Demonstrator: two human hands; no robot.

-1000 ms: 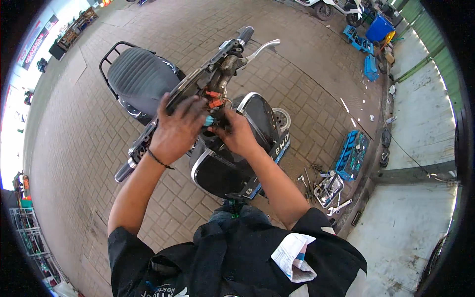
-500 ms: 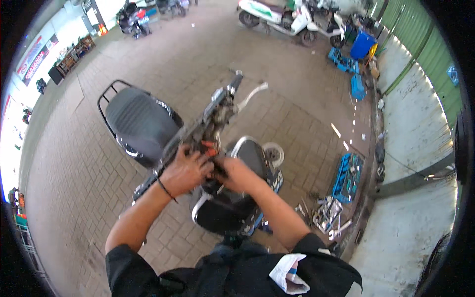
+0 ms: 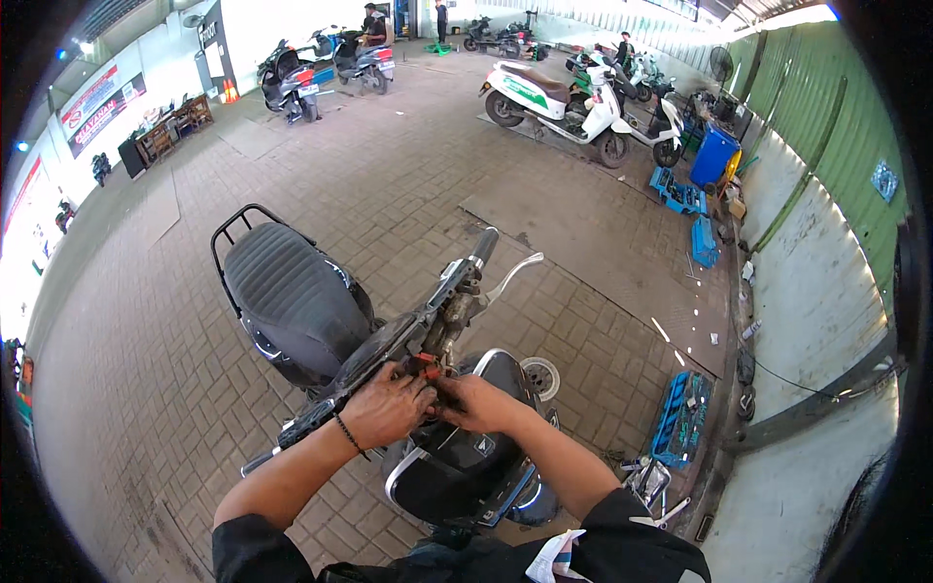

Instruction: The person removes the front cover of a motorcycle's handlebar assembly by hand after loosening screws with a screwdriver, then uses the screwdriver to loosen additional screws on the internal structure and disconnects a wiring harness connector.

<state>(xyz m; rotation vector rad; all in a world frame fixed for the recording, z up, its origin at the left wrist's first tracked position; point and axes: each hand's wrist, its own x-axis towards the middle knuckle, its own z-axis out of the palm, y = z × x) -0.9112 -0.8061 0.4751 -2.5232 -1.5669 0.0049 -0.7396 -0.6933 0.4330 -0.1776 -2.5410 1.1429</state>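
Observation:
A scooter stands in front of me with its handlebar [image 3: 442,296] partly stripped of its cover. My left hand [image 3: 389,408] is closed at the middle of the bar, fingers bent down into the opening. Beside it my right hand [image 3: 474,403] has its fingers curled inward, nearly meeting the left fingertips. What the fingers grip is hidden between them. Just above the hands shows a small red part [image 3: 425,366] among dark wiring. A silver brake lever [image 3: 512,275] juts out from the far grip. The dark front panel [image 3: 457,486] lies below my hands, the ribbed seat [image 3: 292,277] beyond the bar.
Blue toolboxes [image 3: 681,418] stand along the wall at right, with metal tools [image 3: 653,486] on the paving. A white scooter [image 3: 559,102] and grey scooters [image 3: 290,83] are parked farther back, where other people are also seen. A green corrugated wall [image 3: 836,126] bounds the right side.
The view has tilted up, so the scooter and hands appear lower and more of the background shows. Both hands stay at the handlebar's middle.

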